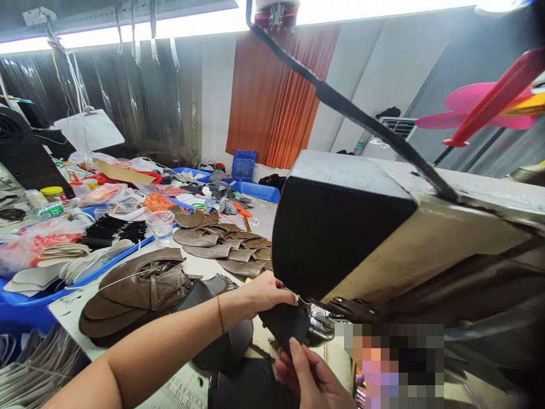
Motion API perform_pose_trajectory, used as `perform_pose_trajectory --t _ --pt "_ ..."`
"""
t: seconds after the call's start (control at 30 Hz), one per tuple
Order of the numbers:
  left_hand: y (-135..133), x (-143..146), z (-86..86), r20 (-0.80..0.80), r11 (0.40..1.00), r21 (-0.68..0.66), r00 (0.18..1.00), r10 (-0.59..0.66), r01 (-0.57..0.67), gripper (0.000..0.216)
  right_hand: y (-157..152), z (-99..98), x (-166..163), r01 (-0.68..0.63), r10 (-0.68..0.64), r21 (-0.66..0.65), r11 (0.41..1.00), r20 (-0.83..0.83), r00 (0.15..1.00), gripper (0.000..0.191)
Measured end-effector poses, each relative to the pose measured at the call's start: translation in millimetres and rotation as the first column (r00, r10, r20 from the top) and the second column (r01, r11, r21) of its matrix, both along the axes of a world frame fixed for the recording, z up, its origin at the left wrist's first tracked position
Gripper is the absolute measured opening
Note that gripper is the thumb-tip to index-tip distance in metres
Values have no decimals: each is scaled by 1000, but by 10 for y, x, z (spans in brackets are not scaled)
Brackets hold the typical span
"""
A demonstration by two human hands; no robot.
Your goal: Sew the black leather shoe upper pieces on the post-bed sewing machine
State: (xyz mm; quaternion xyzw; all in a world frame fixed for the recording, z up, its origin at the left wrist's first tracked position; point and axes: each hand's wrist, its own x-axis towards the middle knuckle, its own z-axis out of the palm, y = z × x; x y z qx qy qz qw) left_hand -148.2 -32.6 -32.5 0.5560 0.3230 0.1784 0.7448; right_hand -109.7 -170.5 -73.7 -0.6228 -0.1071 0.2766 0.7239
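Note:
A dark, flat leather-like piece [283,322] lies under the head of a sewing machine [340,221], beside its metal foot parts. My left hand [270,292] grips the piece's upper edge close to the machine, its thumb stretched toward the metal parts. From below, my right hand [313,378] pinches the lower edge between thumb and fingers. More dark pieces [242,383] lie on the work surface under my left forearm. Left of them rests a pile of brown shoe uppers [131,289]. The machine head hides the far side of the held piece.
Overlapping brown pieces [225,241] spread behind my left hand. A clear plastic cup [162,227] stands by a blue tray [106,267] full of cut parts. Bags and scraps crowd the left side. A dark cable [353,111] runs down to the machine; a pink fan [464,105] is at upper right.

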Motion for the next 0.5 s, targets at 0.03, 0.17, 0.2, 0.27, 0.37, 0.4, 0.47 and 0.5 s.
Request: perform_pose_trajectory --t 0.03,0.17,0.2,0.27,0.37,0.4,0.47,0.5 --pt "3 13 -7 1 999 15 1000 31 -31 15 12 7 21 -2 2 4 1000 7 1000 39" --pt "50 71 -52 19 987 125 995 100 -102 28 68 17 106 -5 5 43 999 6 1000 38" --pt "69 85 -64 39 982 157 995 96 -101 31 82 14 128 -7 7 55 998 2 1000 38" --pt "107 109 -78 106 974 206 992 73 -93 37 105 7 170 -22 23 54 998 -13 1000 40" --pt "149 123 -51 196 963 258 980 30 -82 41 119 3 212 -52 53 21 998 -37 998 43" --pt "160 120 -29 205 957 279 978 21 -79 41 117 6 217 -56 57 11 998 -39 998 43" --pt "177 101 27 191 939 336 982 12 -76 41 105 18 210 -62 63 4 998 -23 998 42" --pt "184 86 58 174 926 371 985 9 -74 41 96 24 201 -70 70 3 998 -12 998 42"
